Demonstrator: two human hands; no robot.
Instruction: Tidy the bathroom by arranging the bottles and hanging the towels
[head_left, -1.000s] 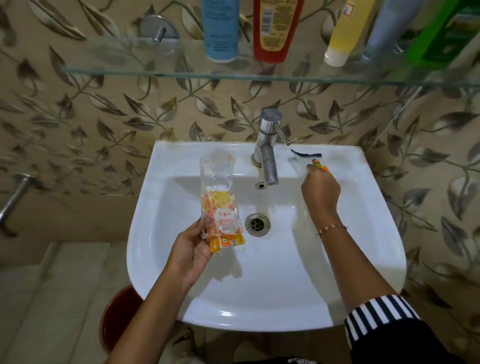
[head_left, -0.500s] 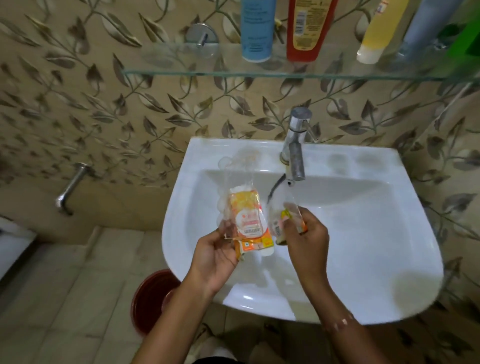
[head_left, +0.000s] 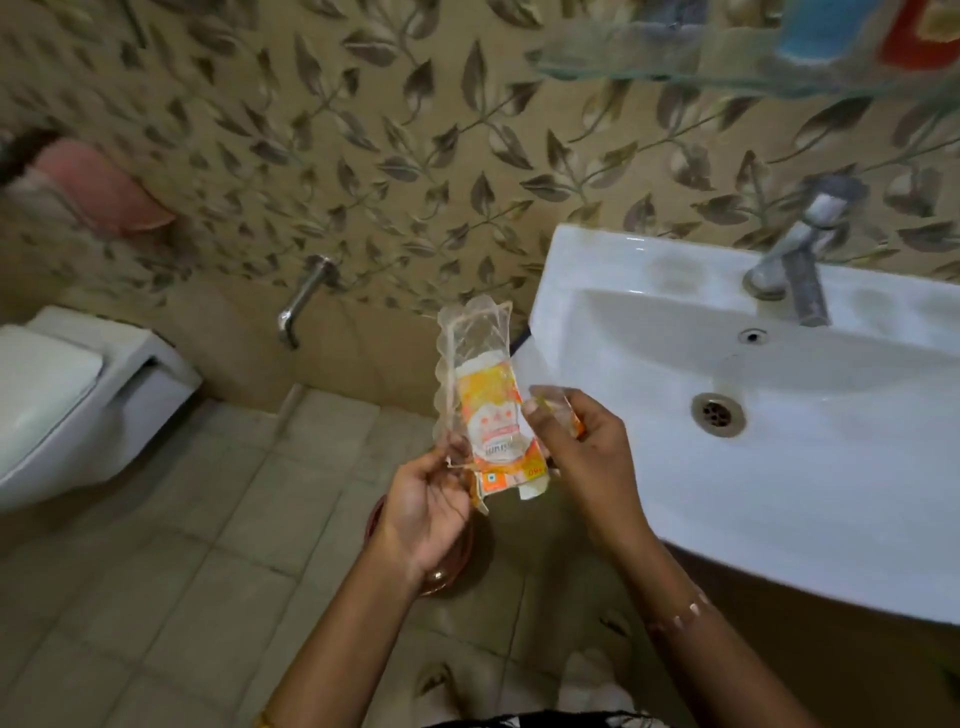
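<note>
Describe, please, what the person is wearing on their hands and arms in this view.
Both forearms are bare, with no gloves or rings visible on the left hand or right hand. A thin beaded bracelet circles the right wrist. A gold-coloured band shows on the left arm at the picture's bottom edge.

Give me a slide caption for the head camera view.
Both hands, left and right, hold empty orange wrappers beside the white sink, above the tiled floor.
</note>
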